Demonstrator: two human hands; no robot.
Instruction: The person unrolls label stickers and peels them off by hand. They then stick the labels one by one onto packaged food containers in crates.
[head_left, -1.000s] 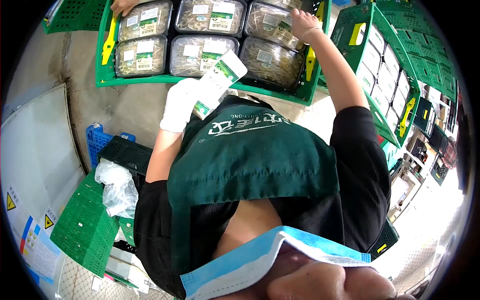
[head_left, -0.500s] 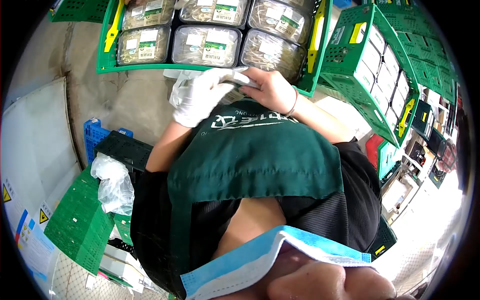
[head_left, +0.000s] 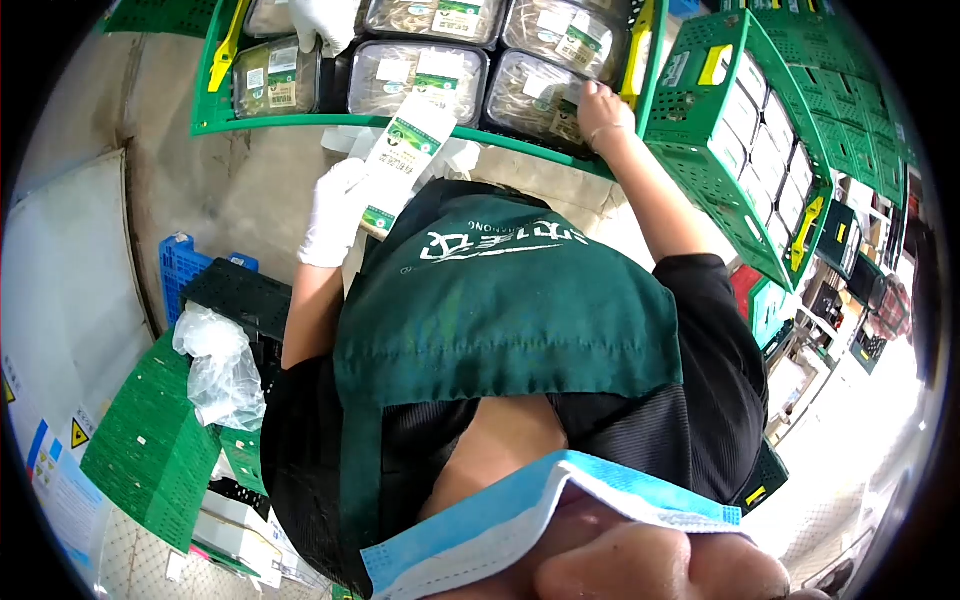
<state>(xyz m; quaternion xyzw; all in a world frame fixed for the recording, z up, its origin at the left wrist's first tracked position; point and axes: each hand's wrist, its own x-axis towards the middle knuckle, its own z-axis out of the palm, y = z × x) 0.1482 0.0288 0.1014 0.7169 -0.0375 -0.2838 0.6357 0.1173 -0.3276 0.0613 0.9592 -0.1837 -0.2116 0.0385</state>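
Note:
My left hand (head_left: 335,210), in a white glove, is closed on a strip of green-and-white printed labels (head_left: 405,150) held in front of the apron. My right hand (head_left: 606,115) is bare and rests at the right edge of the front-right clear-lidded food tray (head_left: 525,95), fingers laid on it beside a label. More food trays (head_left: 415,75) with pale, stringy contents and labels fill the green crate (head_left: 270,125). Another person's white-gloved hand (head_left: 325,22) reaches onto the front-left food tray (head_left: 278,88).
At the right, a tilted green crate (head_left: 690,120) holds more packed trays. A crumpled clear plastic bag (head_left: 220,365) lies on green and black crates at the left. Blue crates (head_left: 185,275) stand behind it, near a white panel (head_left: 70,260).
My right hand has left the labels and moved right onto the front-right tray. My left hand has shifted left, with the label strip now in plain view. Another person's gloved hand has come onto the front-left tray.

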